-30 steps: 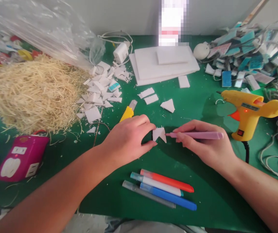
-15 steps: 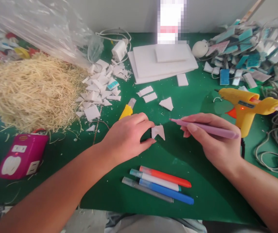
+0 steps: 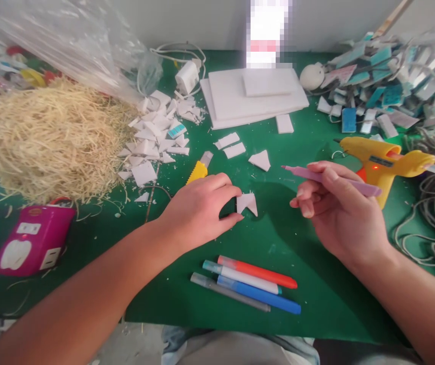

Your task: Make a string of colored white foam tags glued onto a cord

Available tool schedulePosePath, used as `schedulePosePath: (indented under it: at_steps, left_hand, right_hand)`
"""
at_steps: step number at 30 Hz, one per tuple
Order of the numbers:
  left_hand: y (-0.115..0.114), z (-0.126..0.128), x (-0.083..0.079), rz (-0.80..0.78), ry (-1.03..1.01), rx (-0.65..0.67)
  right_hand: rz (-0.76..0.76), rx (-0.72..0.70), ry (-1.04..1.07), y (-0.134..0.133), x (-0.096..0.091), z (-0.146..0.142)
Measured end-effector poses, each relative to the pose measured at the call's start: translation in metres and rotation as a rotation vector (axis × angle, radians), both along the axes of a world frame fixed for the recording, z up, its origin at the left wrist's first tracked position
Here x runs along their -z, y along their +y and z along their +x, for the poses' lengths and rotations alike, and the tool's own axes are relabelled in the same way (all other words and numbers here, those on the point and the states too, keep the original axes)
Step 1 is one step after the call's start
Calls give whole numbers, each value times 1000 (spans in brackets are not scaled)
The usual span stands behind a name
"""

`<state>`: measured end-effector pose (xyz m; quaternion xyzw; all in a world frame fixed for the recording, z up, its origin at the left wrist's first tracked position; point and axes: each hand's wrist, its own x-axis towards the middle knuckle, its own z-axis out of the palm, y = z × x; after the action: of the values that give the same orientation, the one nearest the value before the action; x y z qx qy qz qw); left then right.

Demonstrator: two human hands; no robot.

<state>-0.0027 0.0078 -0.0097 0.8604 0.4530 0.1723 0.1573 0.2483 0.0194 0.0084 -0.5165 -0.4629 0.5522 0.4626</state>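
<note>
My left hand (image 3: 198, 210) rests on the green table (image 3: 297, 304), thumb and fingers pinching a small white foam piece (image 3: 247, 203) cut to a pointed shape. My right hand (image 3: 339, 215) is lifted off the table to the right of the piece and grips a pink pen (image 3: 331, 176), its tip pointing left in the air. A yellow utility knife (image 3: 199, 170) lies just behind my left hand. Several markers (image 3: 251, 284), orange, white, blue and grey, lie side by side in front of my hands.
A yellow glue gun (image 3: 387, 165) with its light on stands right of my right hand. White foam sheets (image 3: 251, 96) and scraps (image 3: 156, 137) lie at the back, straw (image 3: 46, 137) at left, a pink power strip (image 3: 31, 243) near the front left, cables (image 3: 430, 228) at right.
My right hand has lifted the pink pen off the foam piece and drawn it up and to the right. My left hand has stayed on the piece.
</note>
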Motion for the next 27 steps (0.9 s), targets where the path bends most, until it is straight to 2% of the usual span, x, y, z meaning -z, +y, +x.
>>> schedulePosePath:
  at_steps: [7, 13, 19, 27]
  left_hand:
    - [0, 1, -1, -10, 2, -8]
    - [0, 1, -1, -34, 18, -13]
    - [-1, 1, -1, -9, 8, -7]
    - [0, 1, -2, -42, 33, -9]
  right_hand:
    - [-34, -16, 111, 2, 2, -4]
    - [-90, -79, 3, 4, 0, -4]
    - [-43, -24, -19, 2, 8, -3]
    - [6, -125, -312, -6, 0, -10]
